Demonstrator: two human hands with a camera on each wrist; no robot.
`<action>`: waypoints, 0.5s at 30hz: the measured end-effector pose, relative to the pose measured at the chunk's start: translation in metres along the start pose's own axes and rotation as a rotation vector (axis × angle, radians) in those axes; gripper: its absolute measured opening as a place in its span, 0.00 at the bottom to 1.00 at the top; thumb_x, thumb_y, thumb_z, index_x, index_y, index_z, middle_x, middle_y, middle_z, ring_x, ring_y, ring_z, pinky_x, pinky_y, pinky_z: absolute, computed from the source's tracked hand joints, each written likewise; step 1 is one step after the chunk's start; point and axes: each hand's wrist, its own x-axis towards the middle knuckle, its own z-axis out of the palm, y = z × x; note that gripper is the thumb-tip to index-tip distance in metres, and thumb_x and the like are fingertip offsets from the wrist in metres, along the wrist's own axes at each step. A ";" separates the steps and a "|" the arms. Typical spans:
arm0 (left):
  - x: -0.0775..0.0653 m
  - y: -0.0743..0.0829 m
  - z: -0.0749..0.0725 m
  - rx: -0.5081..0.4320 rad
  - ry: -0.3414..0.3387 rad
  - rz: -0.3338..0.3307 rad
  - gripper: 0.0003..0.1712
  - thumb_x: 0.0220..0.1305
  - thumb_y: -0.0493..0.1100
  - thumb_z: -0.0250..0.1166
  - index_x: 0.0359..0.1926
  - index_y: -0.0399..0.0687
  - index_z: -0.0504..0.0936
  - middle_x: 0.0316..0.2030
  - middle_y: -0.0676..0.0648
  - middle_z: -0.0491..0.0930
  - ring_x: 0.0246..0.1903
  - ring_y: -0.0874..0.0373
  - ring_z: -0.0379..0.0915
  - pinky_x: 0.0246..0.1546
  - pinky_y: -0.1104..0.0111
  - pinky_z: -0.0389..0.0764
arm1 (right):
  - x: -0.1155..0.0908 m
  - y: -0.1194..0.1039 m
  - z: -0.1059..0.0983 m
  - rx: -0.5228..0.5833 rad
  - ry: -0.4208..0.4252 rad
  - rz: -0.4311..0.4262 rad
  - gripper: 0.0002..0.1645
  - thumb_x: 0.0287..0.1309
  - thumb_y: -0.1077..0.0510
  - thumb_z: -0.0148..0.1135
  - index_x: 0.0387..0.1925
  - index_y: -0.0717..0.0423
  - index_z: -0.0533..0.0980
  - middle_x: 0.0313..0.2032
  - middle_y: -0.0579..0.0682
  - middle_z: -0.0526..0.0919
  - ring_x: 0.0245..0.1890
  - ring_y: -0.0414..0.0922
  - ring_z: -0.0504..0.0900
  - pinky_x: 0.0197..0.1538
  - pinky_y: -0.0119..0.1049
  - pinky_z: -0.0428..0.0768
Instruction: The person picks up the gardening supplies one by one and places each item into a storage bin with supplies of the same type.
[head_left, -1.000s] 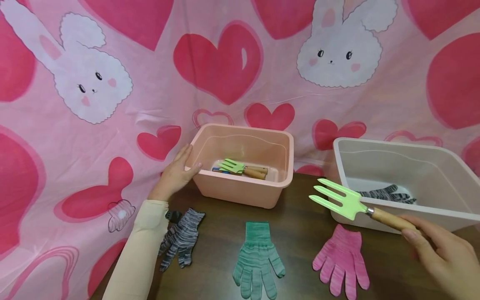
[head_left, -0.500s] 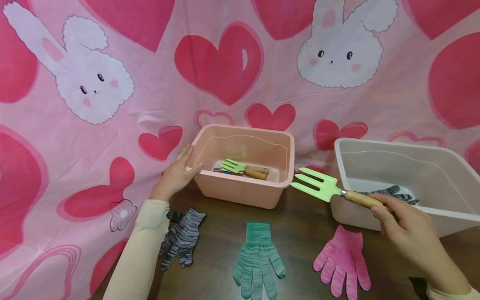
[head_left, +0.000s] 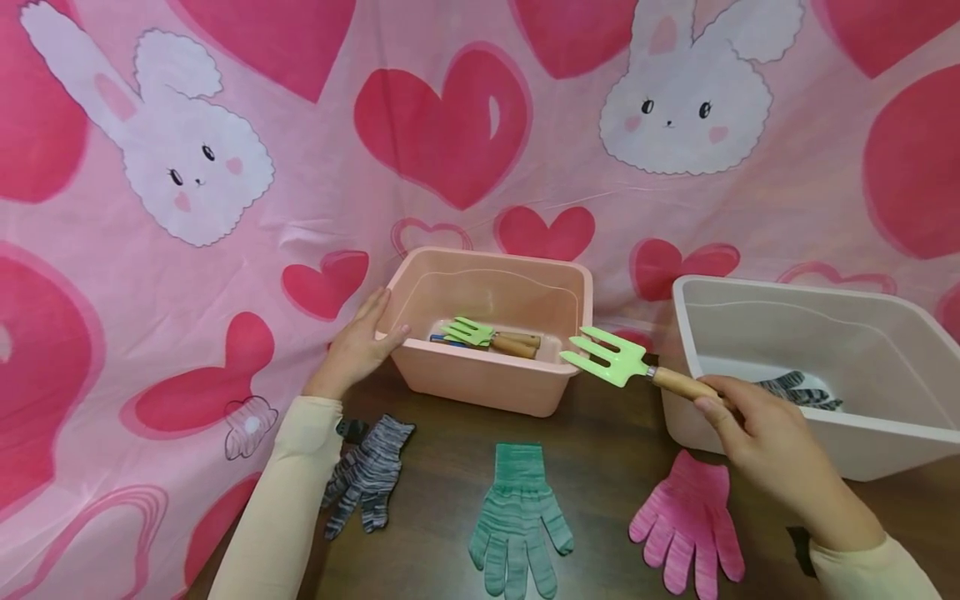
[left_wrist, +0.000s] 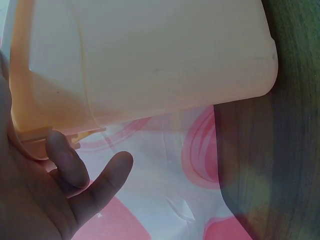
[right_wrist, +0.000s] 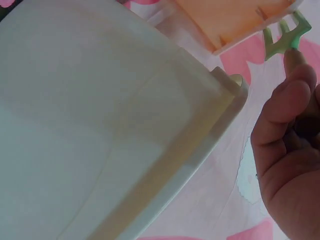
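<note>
My right hand point(head_left: 757, 442) grips the wooden handle of a green-tined hand fork point(head_left: 611, 357), its prongs overlapping the right rim of the peach storage bin point(head_left: 480, 377) in the head view. At that bin's front left corner, my left hand point(head_left: 356, 350) holds the rim, thumb over the front edge and fingers along the side. Lying in the bin are another green hand fork point(head_left: 468, 331), wooden handles and something blue. In the right wrist view the fork point(right_wrist: 287, 40) points toward the peach bin, and curled fingers wrap its handle.
A grey-white bin point(head_left: 810, 442) with a dark striped glove point(head_left: 802, 390) inside stands at the right. Along the front of the brown table lie a grey striped glove point(head_left: 371, 475), a green glove point(head_left: 519, 517) and a pink glove point(head_left: 687, 521). A heart-print cloth point(head_left: 480, 125) hangs behind.
My right hand has carried the hand fork leftward, from in front of the grey-white bin to the peach bin's right rim. The left hand keeps its place on the rim.
</note>
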 end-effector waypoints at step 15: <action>0.000 -0.001 0.001 0.004 0.017 0.027 0.52 0.69 0.66 0.57 0.81 0.46 0.47 0.80 0.44 0.45 0.76 0.43 0.43 0.72 0.45 0.53 | 0.031 -0.015 0.013 0.030 -0.262 0.058 0.13 0.69 0.51 0.63 0.50 0.52 0.79 0.27 0.43 0.75 0.31 0.48 0.76 0.36 0.51 0.75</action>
